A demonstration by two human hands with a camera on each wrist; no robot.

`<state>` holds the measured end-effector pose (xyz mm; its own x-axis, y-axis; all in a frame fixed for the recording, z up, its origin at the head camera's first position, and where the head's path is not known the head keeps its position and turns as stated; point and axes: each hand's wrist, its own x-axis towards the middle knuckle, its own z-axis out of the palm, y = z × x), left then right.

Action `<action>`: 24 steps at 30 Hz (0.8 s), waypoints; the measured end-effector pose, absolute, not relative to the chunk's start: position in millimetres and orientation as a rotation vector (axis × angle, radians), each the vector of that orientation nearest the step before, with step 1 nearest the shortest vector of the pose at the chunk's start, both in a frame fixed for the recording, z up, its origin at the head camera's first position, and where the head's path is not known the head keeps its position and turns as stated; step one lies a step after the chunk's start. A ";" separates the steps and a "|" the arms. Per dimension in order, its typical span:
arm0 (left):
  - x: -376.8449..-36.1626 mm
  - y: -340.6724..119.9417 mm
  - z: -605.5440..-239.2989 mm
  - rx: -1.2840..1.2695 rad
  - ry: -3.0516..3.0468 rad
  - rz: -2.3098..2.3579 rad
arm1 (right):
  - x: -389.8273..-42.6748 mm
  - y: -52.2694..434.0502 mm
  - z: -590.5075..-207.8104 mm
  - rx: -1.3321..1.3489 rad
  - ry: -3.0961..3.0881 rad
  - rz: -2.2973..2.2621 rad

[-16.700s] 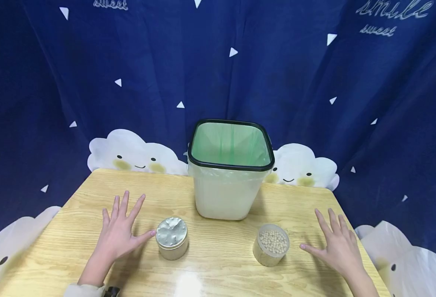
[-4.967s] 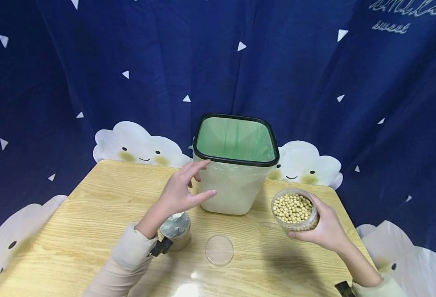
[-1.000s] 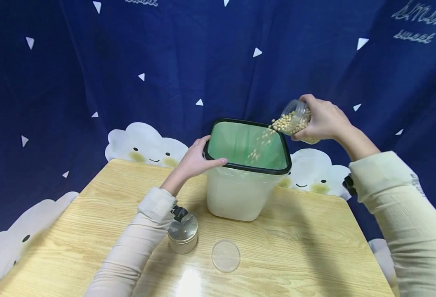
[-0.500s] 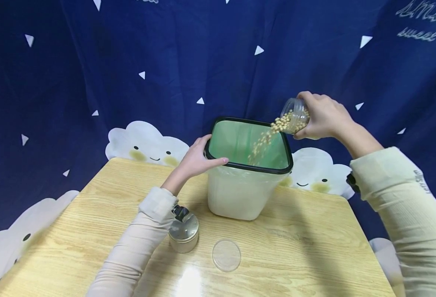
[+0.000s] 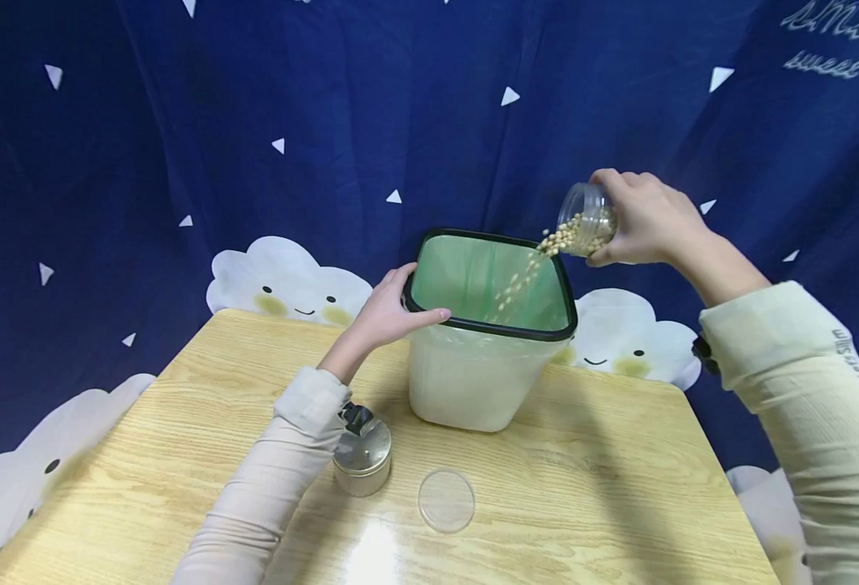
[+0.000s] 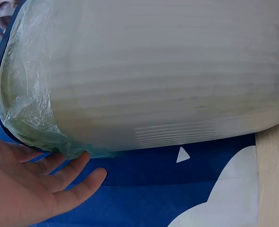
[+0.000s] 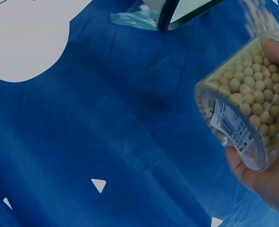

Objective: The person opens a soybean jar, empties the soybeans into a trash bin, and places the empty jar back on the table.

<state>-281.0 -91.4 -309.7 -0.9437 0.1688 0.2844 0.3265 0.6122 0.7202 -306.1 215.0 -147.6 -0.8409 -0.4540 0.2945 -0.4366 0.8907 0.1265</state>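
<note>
My right hand (image 5: 656, 215) grips a clear plastic jar (image 5: 581, 201), tilted with its mouth toward the bin. Small round pale-yellow balls (image 5: 562, 238) stream out of it into a white trash bin (image 5: 466, 382) with a black rim and green inside. In the right wrist view, many balls still fill the labelled jar (image 7: 255, 90). My left hand (image 5: 383, 315) holds the bin's near-left corner, thumb over the front rim and fingers along the left side. The left wrist view shows those fingers (image 6: 75, 172) against the liner's folded edge. The balls' landing place is hidden.
On the wooden table (image 5: 202, 406), a round tin (image 5: 363, 475) with a silvery top stands beneath my left wrist, partly covered by it. A clear round lid (image 5: 447, 500) lies flat in front of the bin. A dark blue curtain (image 5: 327, 97) hangs behind the table.
Earlier the jar stood on the table; my right hand lifted it, and it now pours over the bin. Since a second ago it rose slightly and its contents dropped. My left hand stays on the rim.
</note>
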 end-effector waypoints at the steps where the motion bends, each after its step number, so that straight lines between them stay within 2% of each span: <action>1: -280.9 -91.4 -309.7 -0.411 -2.649 -1.238 | -305.9 215.0 -146.8 0.663 -2.738 -0.082; 24: -282.2 -91.2 -310.5 -0.407 -2.654 -1.250 | -301.9 206.2 -145.6 0.790 -2.659 -0.209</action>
